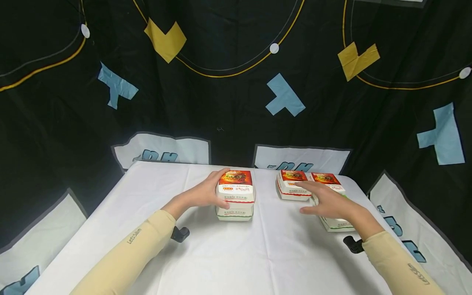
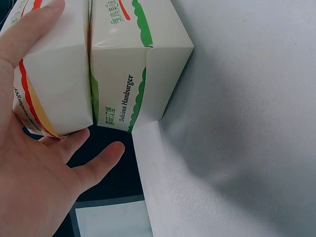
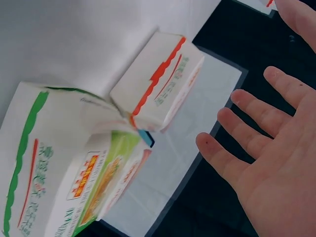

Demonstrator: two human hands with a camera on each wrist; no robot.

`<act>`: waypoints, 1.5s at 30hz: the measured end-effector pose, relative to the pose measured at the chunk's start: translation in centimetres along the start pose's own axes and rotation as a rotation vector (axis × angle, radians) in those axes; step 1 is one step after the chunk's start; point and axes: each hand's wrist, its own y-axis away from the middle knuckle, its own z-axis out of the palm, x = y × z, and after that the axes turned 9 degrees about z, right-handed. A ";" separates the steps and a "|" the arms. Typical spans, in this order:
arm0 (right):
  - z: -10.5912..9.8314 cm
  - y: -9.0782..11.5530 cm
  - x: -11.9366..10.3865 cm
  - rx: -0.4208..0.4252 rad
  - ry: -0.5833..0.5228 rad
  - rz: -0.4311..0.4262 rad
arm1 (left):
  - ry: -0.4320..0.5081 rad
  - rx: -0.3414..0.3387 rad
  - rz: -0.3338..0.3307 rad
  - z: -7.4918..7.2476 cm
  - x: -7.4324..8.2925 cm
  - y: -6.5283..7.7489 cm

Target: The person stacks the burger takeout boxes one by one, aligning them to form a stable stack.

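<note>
My left hand (image 1: 202, 192) grips a red-striped hamburger box (image 1: 241, 191) from its left side, thumb across the front and fingers behind. That box sits on top of a green-striped hamburger box (image 1: 236, 214) on the table. In the left wrist view the red-striped box (image 2: 59, 89) and the green-striped box (image 2: 118, 84) lie face to face. My right hand (image 1: 332, 201) hovers over the boxes at the right with its fingers spread and holds nothing. Beneath it, a green-striped box (image 1: 336, 225) is partly hidden; in the right wrist view this box (image 3: 59, 128) shows its side.
Behind the right hand stand a red-topped box (image 1: 291, 191) and another red-topped box (image 1: 327, 179). A white cloth covers the table (image 1: 221, 258). A black curtain (image 1: 221, 114) with paper shapes hangs behind the far edge.
</note>
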 end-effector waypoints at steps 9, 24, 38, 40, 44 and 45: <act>0.0 0.3 1.2 -0.011 -0.016 0.037 | -0.007 0.003 -0.009 0.1 -0.3 0.1; -0.2 1.3 2.6 -0.014 -0.012 0.069 | -0.004 0.006 -0.006 0.2 -0.4 -0.2; -0.2 1.6 3.9 0.009 0.017 0.091 | 0.016 0.008 -0.016 0.0 0.0 0.0; -0.2 1.6 4.2 0.016 0.026 0.095 | 0.013 0.008 -0.016 0.0 0.0 0.0; -0.1 1.7 4.6 0.009 0.046 0.127 | 0.011 0.006 -0.017 0.1 0.0 -0.1; -0.1 1.7 4.7 0.003 0.049 0.136 | 0.011 0.005 -0.017 0.1 -0.1 -0.1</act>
